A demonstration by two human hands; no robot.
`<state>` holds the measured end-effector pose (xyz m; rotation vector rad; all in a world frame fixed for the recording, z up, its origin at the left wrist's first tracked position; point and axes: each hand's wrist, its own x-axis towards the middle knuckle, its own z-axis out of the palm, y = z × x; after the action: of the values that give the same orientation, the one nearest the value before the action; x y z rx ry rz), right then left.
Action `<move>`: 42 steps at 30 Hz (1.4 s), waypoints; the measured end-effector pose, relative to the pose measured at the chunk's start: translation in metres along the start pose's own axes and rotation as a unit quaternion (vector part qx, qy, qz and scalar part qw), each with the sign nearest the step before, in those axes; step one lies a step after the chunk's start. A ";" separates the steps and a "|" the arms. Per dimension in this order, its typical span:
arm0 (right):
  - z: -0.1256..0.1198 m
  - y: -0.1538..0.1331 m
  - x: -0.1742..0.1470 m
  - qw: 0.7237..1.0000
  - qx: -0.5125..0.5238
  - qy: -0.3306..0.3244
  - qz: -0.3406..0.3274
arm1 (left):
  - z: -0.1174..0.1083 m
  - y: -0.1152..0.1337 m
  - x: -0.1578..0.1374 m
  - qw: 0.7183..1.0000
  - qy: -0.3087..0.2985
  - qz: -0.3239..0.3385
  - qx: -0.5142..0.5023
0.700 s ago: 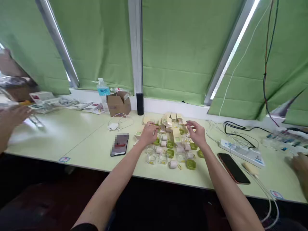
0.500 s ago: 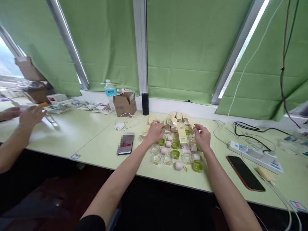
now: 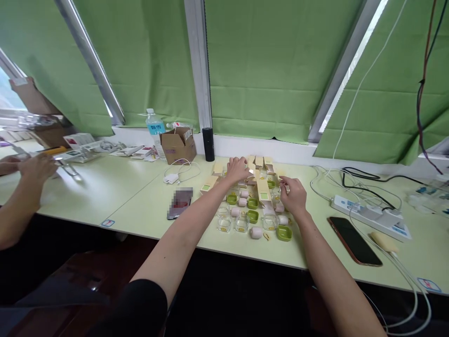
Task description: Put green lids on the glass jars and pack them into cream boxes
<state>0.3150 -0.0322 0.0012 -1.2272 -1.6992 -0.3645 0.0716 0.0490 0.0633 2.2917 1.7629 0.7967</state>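
Note:
My left hand [image 3: 239,169] reaches over the back of a cluster of small parts, fingers bent down at the small cream cartons [image 3: 264,191]. What its fingertips grip is hidden. On the cluster's right side my right hand [image 3: 293,194] is closed, thumb and fingers curled together; anything in them is too small to make out. Between and below the hands lie several clear square cases [image 3: 242,223], green square trays [image 3: 284,233] and pale pink cylinders [image 3: 256,232]. A small yellow loop [image 3: 267,237] lies near the front.
A phone [image 3: 179,203] lies left of the parts, another phone [image 3: 355,241] right, by a power strip [image 3: 370,216]. Behind stand a cardboard box [image 3: 178,146], black cylinder [image 3: 208,145] and water bottle [image 3: 155,128]. A co-worker's hands [image 3: 37,167] are at far left.
My left hand has moved back and right, from the cluster's left side to the cartons behind. My right hand stays at the right side. The view has shifted slightly.

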 end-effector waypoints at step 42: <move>-0.016 -0.029 -0.001 0.999 0.021 -0.038 -0.008 | -0.037 -0.058 -0.090 0.974 -0.157 0.132 0.093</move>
<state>0.2988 -0.0573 0.0161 -1.2117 -1.7735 -0.2934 -0.0109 -0.0246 0.0415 2.6338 1.4696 0.2829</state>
